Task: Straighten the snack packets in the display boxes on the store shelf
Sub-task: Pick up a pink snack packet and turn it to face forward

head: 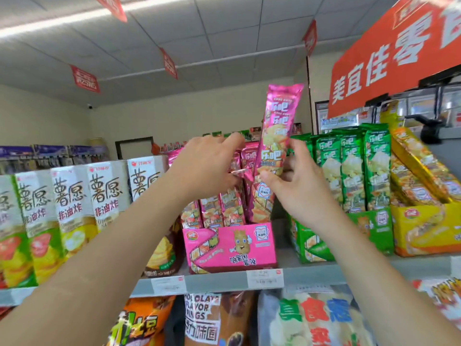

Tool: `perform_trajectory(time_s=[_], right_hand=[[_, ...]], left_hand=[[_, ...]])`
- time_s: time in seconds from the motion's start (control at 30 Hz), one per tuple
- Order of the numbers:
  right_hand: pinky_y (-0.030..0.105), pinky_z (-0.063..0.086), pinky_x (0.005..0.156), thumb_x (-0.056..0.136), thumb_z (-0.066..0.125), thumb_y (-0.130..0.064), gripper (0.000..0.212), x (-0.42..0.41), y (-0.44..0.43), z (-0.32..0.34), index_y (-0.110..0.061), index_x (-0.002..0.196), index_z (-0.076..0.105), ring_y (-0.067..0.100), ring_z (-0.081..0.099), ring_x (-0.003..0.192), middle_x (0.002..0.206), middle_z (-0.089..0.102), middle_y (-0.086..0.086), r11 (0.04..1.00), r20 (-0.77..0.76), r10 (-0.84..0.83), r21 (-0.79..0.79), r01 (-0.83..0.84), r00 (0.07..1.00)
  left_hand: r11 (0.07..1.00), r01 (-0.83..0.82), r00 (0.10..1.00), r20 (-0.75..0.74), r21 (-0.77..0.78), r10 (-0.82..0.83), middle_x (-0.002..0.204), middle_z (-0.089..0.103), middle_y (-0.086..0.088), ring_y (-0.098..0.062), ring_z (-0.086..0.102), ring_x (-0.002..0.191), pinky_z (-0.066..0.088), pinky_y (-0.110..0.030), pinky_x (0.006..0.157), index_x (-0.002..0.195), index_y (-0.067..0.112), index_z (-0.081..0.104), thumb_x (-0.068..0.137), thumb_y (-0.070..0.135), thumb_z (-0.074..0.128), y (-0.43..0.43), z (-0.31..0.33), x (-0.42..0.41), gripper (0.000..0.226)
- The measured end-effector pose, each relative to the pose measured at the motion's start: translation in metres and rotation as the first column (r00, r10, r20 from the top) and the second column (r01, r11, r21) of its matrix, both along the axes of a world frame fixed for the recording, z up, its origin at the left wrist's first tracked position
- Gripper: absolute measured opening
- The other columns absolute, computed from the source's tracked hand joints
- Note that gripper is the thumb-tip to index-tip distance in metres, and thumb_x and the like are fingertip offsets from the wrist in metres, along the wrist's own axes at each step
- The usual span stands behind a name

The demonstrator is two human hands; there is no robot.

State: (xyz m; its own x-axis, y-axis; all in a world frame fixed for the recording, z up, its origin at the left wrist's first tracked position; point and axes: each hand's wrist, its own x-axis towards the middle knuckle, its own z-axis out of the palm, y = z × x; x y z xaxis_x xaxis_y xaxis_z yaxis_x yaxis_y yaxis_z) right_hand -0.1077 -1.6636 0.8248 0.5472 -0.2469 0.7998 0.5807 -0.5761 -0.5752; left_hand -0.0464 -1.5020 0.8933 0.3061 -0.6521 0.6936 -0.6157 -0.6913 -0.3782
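A pink display box (232, 247) stands on the shelf (217, 280) at centre, filled with tall pink snack packets (212, 211). My right hand (294, 181) pinches one long pink packet (277, 136) near its middle, lifted so it sticks up above the others, its lower end still inside the box. My left hand (204, 166) reaches over the box with fingers curled on the tops of the packets behind. To the right stand a green display box (321, 245) with upright green packets (354, 171) and a yellow box (424, 228) whose yellow packets (421, 166) lean left.
White and green snack cartons (69, 208) line the shelf at left. A brown chip bag (162, 250) sits beside the pink box. Large snack bags (314, 318) fill the shelf below. A red banner (394, 53) hangs at upper right, above a black clamp (429, 126).
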Motion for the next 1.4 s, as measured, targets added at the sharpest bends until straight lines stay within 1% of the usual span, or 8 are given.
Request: perform_trajectory(time_s=[0.23,0.4,0.53,0.77,0.93,1.07,1.23,1.4], right_hand=[[0.037,0.05,0.076,0.09,0.063,-0.032,0.045,0.001,0.015,-0.012,-0.027,0.128,0.039,0.019,0.062,0.092,0.105,0.063,-0.004,0.956,-0.149,-0.225,-0.223,0.189,0.963],[0.034,0.045,0.078,0.092,0.061,-0.035,0.033,-0.01,0.028,-0.031,-0.019,0.118,0.049,0.021,0.056,0.097,0.104,0.057,-0.001,0.864,-0.101,-0.442,-0.316,0.392,0.891],[0.037,0.045,0.082,0.096,0.053,-0.035,0.032,-0.014,0.037,-0.045,-0.015,0.121,0.05,0.024,0.054,0.1,0.103,0.054,0.002,0.839,-0.201,-0.5,-0.354,0.413,0.843],[0.03,0.037,0.07,0.097,0.047,-0.039,0.034,-0.015,0.038,-0.054,-0.018,0.124,0.053,0.013,0.05,0.085,0.095,0.046,-0.005,0.859,-0.233,-0.481,-0.316,0.402,0.845],[0.021,0.034,0.067,0.095,0.052,-0.041,0.067,-0.015,0.038,-0.063,-0.026,0.152,0.021,0.012,0.054,0.091,0.117,0.039,-0.006,0.855,-0.106,-0.469,-0.304,0.421,0.877],[0.024,0.038,0.062,0.092,0.061,-0.032,0.069,-0.012,0.033,-0.061,-0.045,0.145,0.019,0.004,0.053,0.079,0.106,0.044,-0.015,0.895,-0.049,-0.373,-0.282,0.345,0.927],[0.016,0.039,0.062,0.084,0.07,-0.032,0.042,-0.007,0.031,-0.052,-0.038,0.117,0.044,0.0,0.053,0.082,0.095,0.056,-0.021,0.947,-0.074,-0.291,-0.162,0.277,0.954],[0.015,0.044,0.063,0.085,0.074,-0.032,0.034,-0.001,0.027,-0.027,-0.033,0.104,0.045,-0.003,0.057,0.08,0.089,0.06,-0.012,0.992,-0.056,-0.123,-0.01,0.122,0.991]], left_hand=[[0.98,0.193,0.981,-0.005,0.055,-0.193,0.077,0.059,-0.001,-0.026,0.057,0.075,0.039,-0.032,0.066,0.09,0.013,0.068,0.088,0.033,0.057,0.006,0.006,0.005,0.023],[0.961,0.275,0.961,0.022,-0.019,-0.275,0.091,0.064,-0.009,-0.03,0.057,0.086,0.046,-0.041,0.08,0.104,0.009,0.069,0.091,0.029,0.047,0.007,-0.005,0.009,0.033],[0.936,0.336,0.941,0.085,-0.104,-0.328,0.085,0.063,-0.009,-0.03,0.057,0.081,0.047,-0.039,0.073,0.094,0.006,0.068,0.09,0.025,0.059,0.006,-0.007,0.01,0.021],[0.882,0.447,0.894,0.125,-0.153,-0.431,0.086,0.059,-0.009,-0.025,0.055,0.072,0.041,-0.029,0.062,0.095,0.004,0.067,0.089,0.014,0.061,0.01,-0.008,0.006,0.014],[0.838,0.477,0.879,0.176,-0.265,-0.444,0.083,0.054,-0.013,-0.022,0.049,0.066,0.041,-0.029,0.06,0.088,0.001,0.07,0.085,0.007,0.066,0.022,-0.004,0.008,0.008],[0.816,0.487,0.872,0.229,-0.312,-0.433,0.081,0.054,-0.015,-0.024,0.049,0.067,0.039,-0.03,0.059,0.086,0.001,0.07,0.087,0.009,0.067,0.029,0.004,0.008,0.009],[0.807,0.522,0.852,0.201,-0.276,-0.483,0.086,0.058,-0.012,-0.023,0.054,0.07,0.042,-0.027,0.063,0.091,0.004,0.073,0.085,0.011,0.07,0.029,0.011,0.005,0.01],[0.815,0.521,0.852,0.211,-0.254,-0.479,0.081,0.068,-0.01,-0.029,0.06,0.077,0.049,-0.038,0.068,0.089,0.004,0.073,0.086,0.012,0.067,0.022,0.018,0.003,0.01]])
